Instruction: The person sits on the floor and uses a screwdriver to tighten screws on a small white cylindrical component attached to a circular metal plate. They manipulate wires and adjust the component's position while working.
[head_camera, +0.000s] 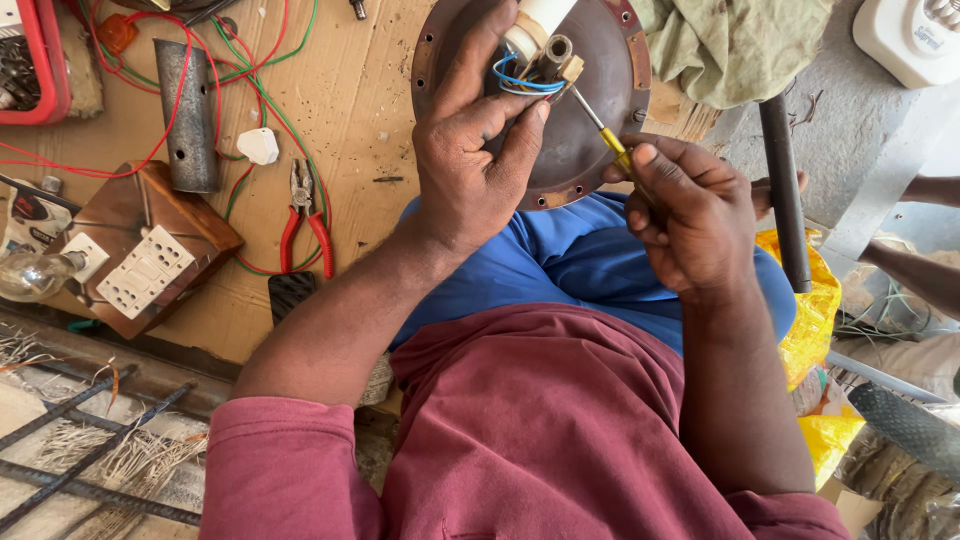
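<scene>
The right hand (690, 225) is closed around a small yellow screwdriver (612, 145), its tip up at the little connector (571, 68) on the round brown metal plate (600, 130). The left hand (470, 150) grips the plate, which rests on the lap, thumb near the blue wires (518, 82). Best to hold the plate still and turn slowly, tip straight — the wires sit very close. Further left on the cardboard lie red pliers (305, 225) and a grey pipe (188, 115), well apart — the black rod (785, 200) is near on the right.

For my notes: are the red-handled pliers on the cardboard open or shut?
Open: the pliers lie with their red handles spread apart, away from both hands.
</scene>
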